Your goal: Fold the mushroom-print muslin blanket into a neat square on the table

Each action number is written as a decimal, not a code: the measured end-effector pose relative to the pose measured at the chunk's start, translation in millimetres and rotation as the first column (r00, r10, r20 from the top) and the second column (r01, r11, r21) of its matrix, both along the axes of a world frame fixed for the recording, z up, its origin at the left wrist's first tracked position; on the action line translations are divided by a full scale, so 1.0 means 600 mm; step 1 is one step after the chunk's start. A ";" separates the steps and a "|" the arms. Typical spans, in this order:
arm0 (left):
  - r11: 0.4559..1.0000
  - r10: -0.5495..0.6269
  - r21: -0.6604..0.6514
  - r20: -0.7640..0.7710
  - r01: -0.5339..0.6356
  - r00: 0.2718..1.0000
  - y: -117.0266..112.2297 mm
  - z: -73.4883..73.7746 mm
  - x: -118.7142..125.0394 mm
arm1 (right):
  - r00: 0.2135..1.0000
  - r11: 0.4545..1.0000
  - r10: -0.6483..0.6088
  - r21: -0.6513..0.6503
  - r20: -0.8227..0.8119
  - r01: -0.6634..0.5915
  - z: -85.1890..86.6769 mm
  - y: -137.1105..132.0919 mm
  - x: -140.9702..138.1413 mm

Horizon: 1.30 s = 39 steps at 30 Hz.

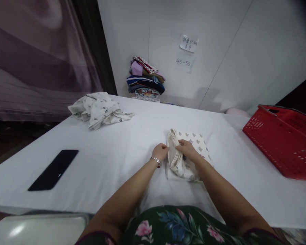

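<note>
A cream cloth [200, 143] with small grey and coloured prints lies partly folded on the white-covered table [142, 132] in front of me. Its left part is lifted into several curved layers. My right hand [187, 149] pinches these layers from the right, thumb and fingers closed on them. At the cloth's left edge is my left hand [161, 151], with a bracelet [156, 160] on its wrist. Its fingertips are pressed together at the outer layer of the cloth.
A crumpled printed cloth [99, 110] lies at the back left, and a black phone [53, 170] nearer me. A red basket [283, 139] stands on the right. Behind the table are a stack of folded fabrics [146, 80] and a wall with paper signs [188, 44].
</note>
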<state>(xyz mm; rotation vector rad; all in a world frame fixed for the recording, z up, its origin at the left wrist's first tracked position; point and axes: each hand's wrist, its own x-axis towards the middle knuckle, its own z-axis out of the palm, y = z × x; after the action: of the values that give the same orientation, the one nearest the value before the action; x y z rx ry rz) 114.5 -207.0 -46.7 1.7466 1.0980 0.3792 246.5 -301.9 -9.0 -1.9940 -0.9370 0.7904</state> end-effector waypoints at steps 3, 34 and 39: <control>0.999 -0.037 0.032 -0.044 0.038 0.998 -0.002 0.002 0.005 | 0.999 1.000 -0.018 -0.020 0.034 0.019 0.000 0.000 0.002; 0.980 0.063 -0.197 0.098 -0.043 0.993 0.010 -0.016 0.002 | 0.882 0.991 -0.013 0.114 -0.470 0.076 0.037 -0.019 0.025; 0.992 0.018 -0.122 0.021 -0.015 1.000 0.012 -0.018 0.006 | 0.863 0.992 -0.008 0.103 -0.504 0.069 0.044 -0.021 0.028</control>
<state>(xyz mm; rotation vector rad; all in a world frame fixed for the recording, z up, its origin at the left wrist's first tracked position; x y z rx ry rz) 118.3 -200.0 -57.3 1.6236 1.0978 0.3344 263.6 -314.5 17.6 -1.5778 -0.6133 1.1354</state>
